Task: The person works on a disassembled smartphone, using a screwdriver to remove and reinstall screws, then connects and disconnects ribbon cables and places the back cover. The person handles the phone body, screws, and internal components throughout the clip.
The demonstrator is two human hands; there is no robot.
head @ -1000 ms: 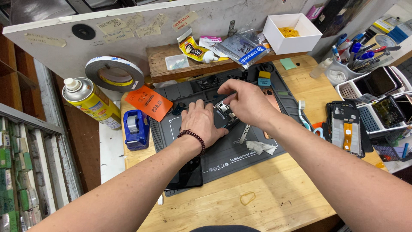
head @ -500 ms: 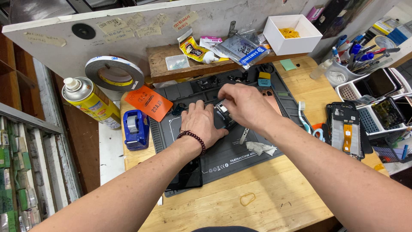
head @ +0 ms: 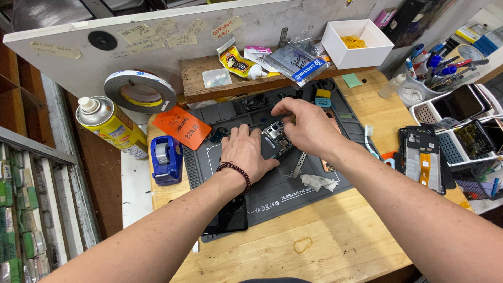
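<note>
My left hand [head: 245, 154] presses flat on the opened phone [head: 277, 140] at the middle of the grey mat [head: 283, 194]; my right hand [head: 304, 126] pinches at its top. Tweezers [head: 299, 163] and crumpled wipe [head: 319, 182] lie just beside, blue tape dispenser [head: 166, 159] off the mat's left edge.

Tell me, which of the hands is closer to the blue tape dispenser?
Left. The left hand lies flat on the dark mat, just to the right of the blue tape dispenser. The right hand is farther right, over the opened phone.
</note>
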